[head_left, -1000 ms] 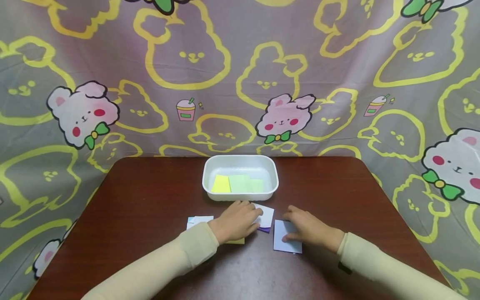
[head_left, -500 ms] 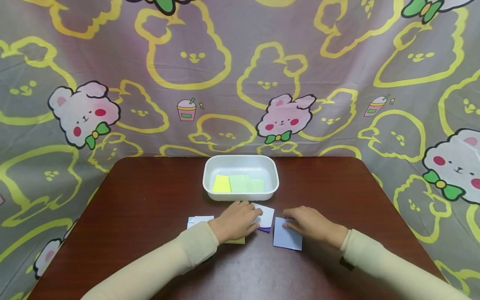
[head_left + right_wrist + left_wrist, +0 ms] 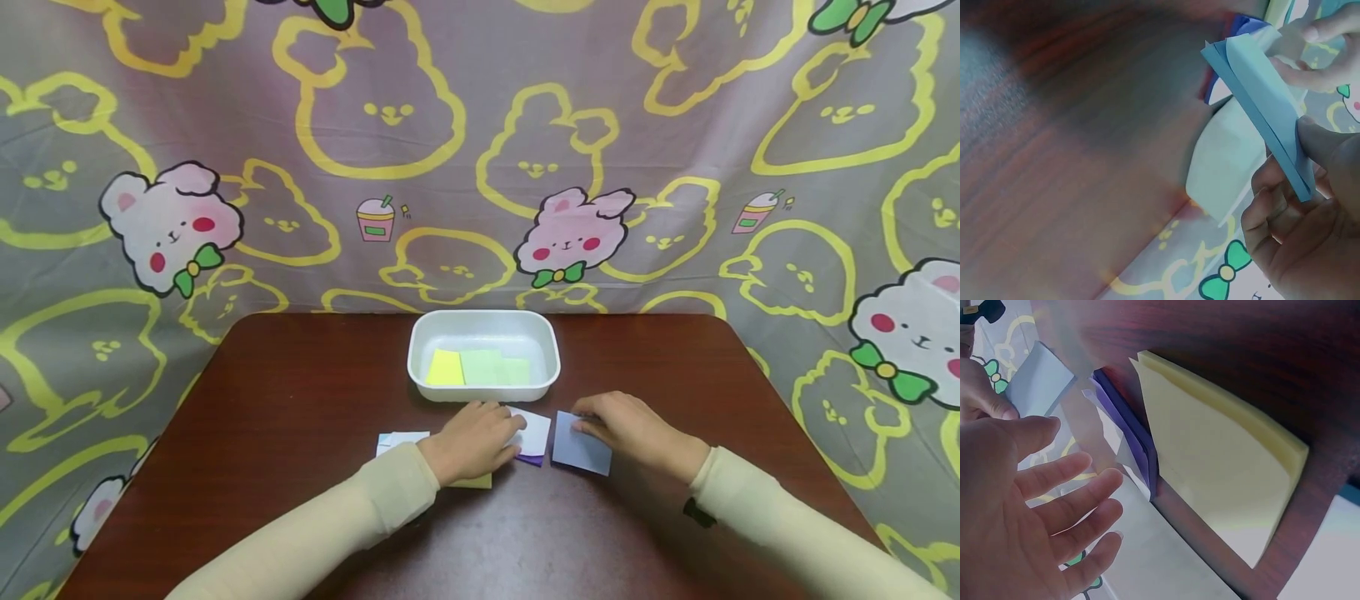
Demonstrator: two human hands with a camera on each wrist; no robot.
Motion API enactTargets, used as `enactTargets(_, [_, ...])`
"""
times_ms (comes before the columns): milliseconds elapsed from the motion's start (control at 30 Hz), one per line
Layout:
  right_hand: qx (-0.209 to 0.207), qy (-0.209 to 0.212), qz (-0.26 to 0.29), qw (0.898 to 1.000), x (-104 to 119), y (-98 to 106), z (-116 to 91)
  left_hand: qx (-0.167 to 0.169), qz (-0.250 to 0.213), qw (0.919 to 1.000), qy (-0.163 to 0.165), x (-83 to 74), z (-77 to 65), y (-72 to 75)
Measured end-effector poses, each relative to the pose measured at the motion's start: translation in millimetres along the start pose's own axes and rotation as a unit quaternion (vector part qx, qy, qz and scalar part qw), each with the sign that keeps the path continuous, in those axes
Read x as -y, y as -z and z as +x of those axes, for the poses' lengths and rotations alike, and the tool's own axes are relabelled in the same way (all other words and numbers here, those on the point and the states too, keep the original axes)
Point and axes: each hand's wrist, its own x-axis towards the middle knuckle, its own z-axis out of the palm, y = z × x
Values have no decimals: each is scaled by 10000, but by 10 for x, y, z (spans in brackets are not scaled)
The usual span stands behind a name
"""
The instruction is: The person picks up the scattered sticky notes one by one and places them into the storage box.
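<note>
My right hand pinches a blue sticky-note pad between thumb and fingers. In the right wrist view the pad is raised off the table and tilted, one edge towards the camera. My left hand hovers with relaxed, parted fingers and holds nothing. Close by it lie a purple pad with a white top sheet and a pale yellow pad, mostly hidden under the hand in the head view. The left wrist view shows the yellow pad whole, beside the purple one.
Behind the hands stands a white tray holding a bright yellow pad and light green pads. A white pad lies left of my left hand. A patterned curtain hangs behind the brown table.
The right hand has moved a little away from me with the blue pad, which has come up and turned slightly. My left hand has stayed where it was.
</note>
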Motion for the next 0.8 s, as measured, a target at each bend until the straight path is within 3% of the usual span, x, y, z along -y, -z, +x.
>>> enactTargets(367, [-62, -228, 48, 9997, 41, 150, 18, -50, -54, 10000, -15, -11, 33, 60])
enactTargets(800, [-350, -190, -67, 9992, 99, 321, 37, 59, -201, 9998, 59, -19, 109, 183])
